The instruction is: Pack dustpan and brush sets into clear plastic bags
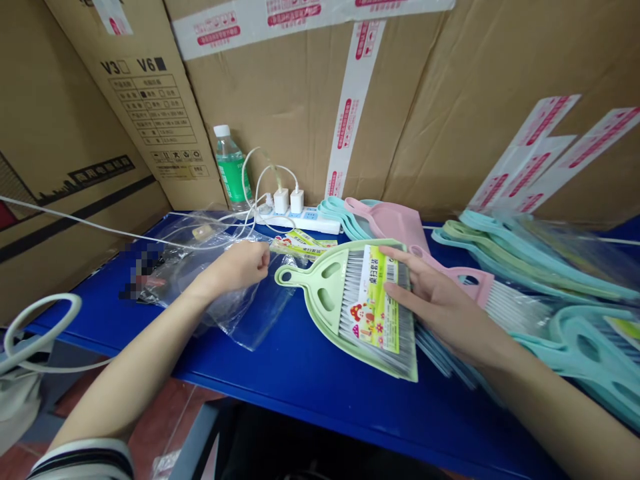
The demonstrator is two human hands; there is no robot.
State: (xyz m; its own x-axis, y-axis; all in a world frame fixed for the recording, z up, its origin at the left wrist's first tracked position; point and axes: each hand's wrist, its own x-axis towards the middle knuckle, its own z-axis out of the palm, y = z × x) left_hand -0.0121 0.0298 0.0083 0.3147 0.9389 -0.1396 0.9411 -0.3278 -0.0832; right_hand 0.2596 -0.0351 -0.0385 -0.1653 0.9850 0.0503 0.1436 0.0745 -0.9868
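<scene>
My right hand has its thumb and a finger over the right side of a colourful label card. The card lies over the grey bristles of a brush set in a light green dustpan; my other right fingers are hidden. To the left of the dustpan's handle, my left hand is closed in a fist above clear plastic bags. Whatever is in that fist, if anything, cannot be seen. More printed label cards lie behind the dustpan handle.
Pink dustpans, blue ones and a pink-handled brush lie behind and right. Blue dustpan sets crowd the right side. A power strip with cables and a bottle stand before cardboard on the blue table.
</scene>
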